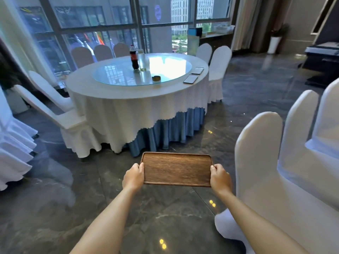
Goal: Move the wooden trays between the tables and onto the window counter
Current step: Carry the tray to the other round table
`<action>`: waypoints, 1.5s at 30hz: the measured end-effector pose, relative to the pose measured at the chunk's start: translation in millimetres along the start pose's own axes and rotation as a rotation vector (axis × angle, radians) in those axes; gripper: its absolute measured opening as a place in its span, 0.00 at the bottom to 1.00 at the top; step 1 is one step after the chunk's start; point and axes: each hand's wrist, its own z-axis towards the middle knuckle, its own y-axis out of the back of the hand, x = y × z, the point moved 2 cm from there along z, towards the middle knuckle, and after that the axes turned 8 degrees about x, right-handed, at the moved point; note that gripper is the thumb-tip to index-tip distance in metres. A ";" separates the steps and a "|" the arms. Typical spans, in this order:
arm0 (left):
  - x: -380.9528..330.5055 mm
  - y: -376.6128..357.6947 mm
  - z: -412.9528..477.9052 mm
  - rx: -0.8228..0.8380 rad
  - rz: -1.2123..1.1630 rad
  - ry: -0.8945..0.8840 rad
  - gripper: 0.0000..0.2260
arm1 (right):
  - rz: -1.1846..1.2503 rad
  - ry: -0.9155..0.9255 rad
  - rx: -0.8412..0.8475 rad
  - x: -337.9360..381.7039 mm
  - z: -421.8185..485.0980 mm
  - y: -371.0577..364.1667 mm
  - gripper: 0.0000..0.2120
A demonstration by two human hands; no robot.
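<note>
— Dark wood, one flat wooden tray [177, 169], and it's in the air, not on any desk. The left hand [133, 177] is clamped on its left short edge, the right hand [220, 177] on its right short edge, thumbs over the rim, so it hangs level between them above the marble floor [55, 208].

— So it's mid-carry. Where's it headed?

— I'd judge either the round desk [128, 92] straight beyond the hands, or the window counter [216, 35] far off past the right hand. Neither is within reach yet.

— Any trays already delivered?

— None that I can make out. The round desk carries a cola bottle [134, 57], a small ashtray [156, 78] and two phones [194, 74]; what sits on the counter is too small to tell.

— Anything in the way?

— White-covered chairs [266, 162] stand close beside the right hand. The setting-down is all still to do.
</note>
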 end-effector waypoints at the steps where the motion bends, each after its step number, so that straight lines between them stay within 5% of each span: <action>1: -1.5 3.0 11.5 -0.006 -0.005 0.005 0.18 | 0.000 0.017 0.004 8.9 10.6 -2.7 0.15; 10: -52.9 -8.8 152.8 -0.040 -0.012 0.015 0.17 | 0.042 0.100 0.007 61.5 168.7 -13.2 0.15; 45: -462.6 -150.1 855.0 -0.012 0.065 -0.104 0.22 | -0.009 0.073 -0.111 234.3 959.6 76.8 0.14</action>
